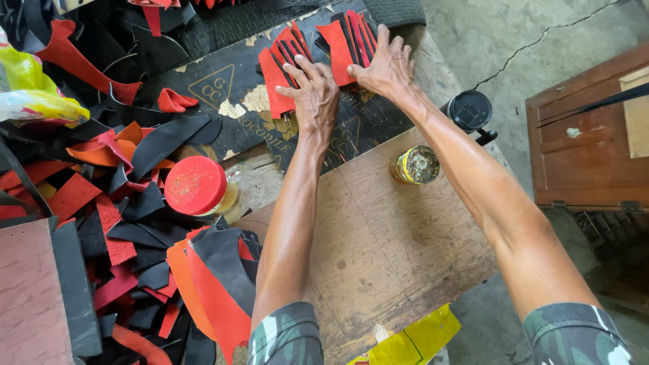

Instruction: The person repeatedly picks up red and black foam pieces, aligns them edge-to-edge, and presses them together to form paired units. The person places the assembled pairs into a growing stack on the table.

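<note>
left hand [312, 91] flat, fingers spread, pressing on red-and-black cut pieces [280, 64] at far centre | right hand [387, 67] flat on second red-and-black stack [348, 37] just right of it | both lie on black mat [230, 101] with triangle emblem | red jar lid [195, 184] near left | open glue tin [416, 165] right | yellow packet [30, 88] far left

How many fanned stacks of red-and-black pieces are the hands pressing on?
2: one stack under the left hand, one stack under the right hand. More may be hidden.

Red-and-black cut pieces [345, 42]
</note>
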